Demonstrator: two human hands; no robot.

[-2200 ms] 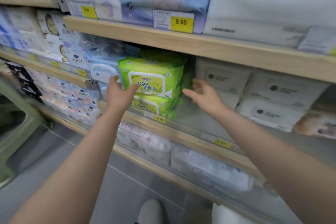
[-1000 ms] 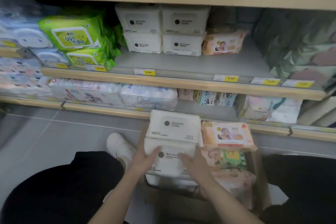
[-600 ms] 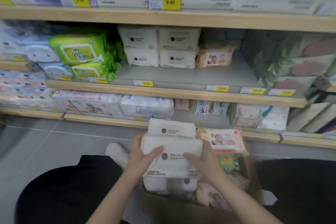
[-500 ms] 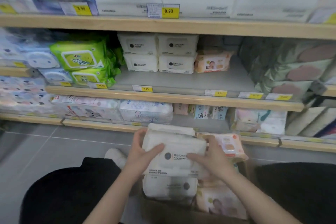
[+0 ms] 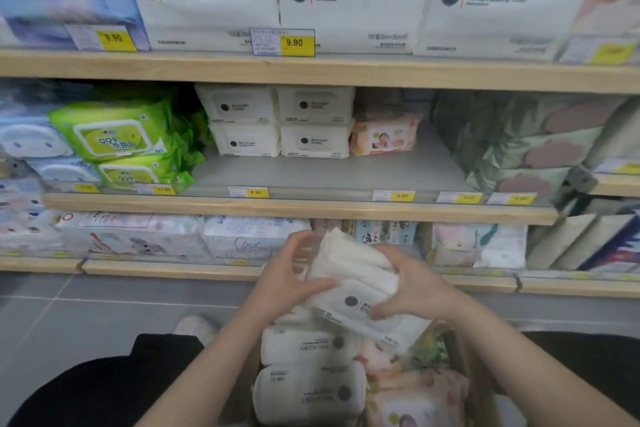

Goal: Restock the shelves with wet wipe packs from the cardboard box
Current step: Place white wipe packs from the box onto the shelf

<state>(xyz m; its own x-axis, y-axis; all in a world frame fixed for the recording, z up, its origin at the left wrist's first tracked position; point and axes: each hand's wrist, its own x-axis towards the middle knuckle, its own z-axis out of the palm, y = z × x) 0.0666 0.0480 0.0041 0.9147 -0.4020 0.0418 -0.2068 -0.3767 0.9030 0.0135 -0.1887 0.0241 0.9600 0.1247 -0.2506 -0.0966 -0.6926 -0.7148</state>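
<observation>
Much of the cardboard box is hidden: only a brown strip of its right wall shows, the rest covered by the forearms and by the packs inside it, and its lower part runs off the bottom edge. The print on the packs is too blurred to read. Just above the box, both hands hold a small stack of white wet wipe packs, tilted with its far end raised; whether it is two packs or more cannot be told. The left hand clasps the stack's left side, fingers spread and curled, thumb across the front. The right hand grips the right side, fingers wrapped over the top. More white packs lie in the box directly beneath.
</observation>
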